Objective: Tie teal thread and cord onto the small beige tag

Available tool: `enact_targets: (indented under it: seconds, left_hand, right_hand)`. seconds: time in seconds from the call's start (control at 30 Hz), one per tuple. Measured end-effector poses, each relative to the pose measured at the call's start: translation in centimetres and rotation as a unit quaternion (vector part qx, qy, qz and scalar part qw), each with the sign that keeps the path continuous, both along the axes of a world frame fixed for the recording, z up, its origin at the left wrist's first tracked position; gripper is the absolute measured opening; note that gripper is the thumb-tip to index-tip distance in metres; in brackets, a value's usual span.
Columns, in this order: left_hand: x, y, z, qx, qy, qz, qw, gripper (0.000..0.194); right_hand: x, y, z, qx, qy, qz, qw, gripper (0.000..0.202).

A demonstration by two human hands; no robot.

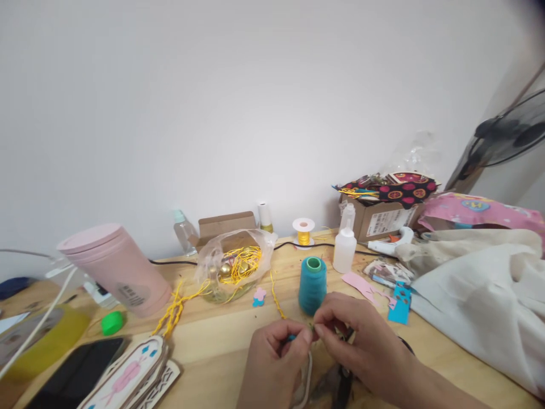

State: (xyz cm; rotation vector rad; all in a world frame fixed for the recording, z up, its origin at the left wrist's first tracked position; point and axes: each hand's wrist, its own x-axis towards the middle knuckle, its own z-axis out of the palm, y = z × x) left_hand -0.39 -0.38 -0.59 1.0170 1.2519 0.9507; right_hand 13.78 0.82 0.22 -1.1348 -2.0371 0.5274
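My left hand (276,360) is closed, thumb and forefinger pinched together above the front of the wooden table (213,352). A bit of blue shows inside its fingers, too small to name. My right hand (361,341) is closed in a pinch too, its fingertips meeting the left ones at a tiny greenish bit. A twisted yellow cord (276,295) runs across the table up to the left fingers, where its end is hidden. Just beyond the hands stands a teal thread cone (312,287). Under the right hand lies a dark object (344,386), mostly hidden.
Left: a pink tumbler (123,272), phone (76,372), decorated wooden tags (128,378), and tape roll (46,341). Behind: a plastic bag (204,255) of gold bells and cord, yellow spool (304,233), squeeze bottle (344,250). Right: a cardboard box (383,221), white cloth (481,295).
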Motion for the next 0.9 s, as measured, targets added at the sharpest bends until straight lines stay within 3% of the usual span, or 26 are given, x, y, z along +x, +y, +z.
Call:
enact_targets:
  seconds: [0.23, 0.6, 0.7, 0.8, 0.9]
  left_hand:
    - [-0.39, 0.26, -0.25, -0.052, -0.161, -0.005, 0.985, 0.030]
    - [-0.49, 0.17, -0.20, -0.047, -0.143, -0.009, 0.989, 0.031]
    - [-0.59, 0.18, -0.31, -0.047, -0.124, -0.003, 0.991, 0.032]
    - [-0.55, 0.16, -0.25, -0.039, -0.102, 0.010, 0.994, 0.031]
    - [-0.38, 0.12, 0.01, -0.025, -0.071, 0.009, 0.997, 0.031]
  right_hand:
    - [0.34, 0.43, 0.45, 0.088, 0.041, 0.069, 0.993, 0.013]
    - [0.64, 0.45, 0.43, 0.136, 0.035, 0.102, 0.985, 0.014]
    - [0.65, 0.43, 0.67, 0.079, 0.056, 0.085, 0.992, 0.014]
    - [0.65, 0.33, 0.81, -0.034, 0.066, 0.051, 0.996, 0.021]
    - [0.69, 0.31, 0.66, -0.149, 0.051, 0.074, 0.985, 0.023]
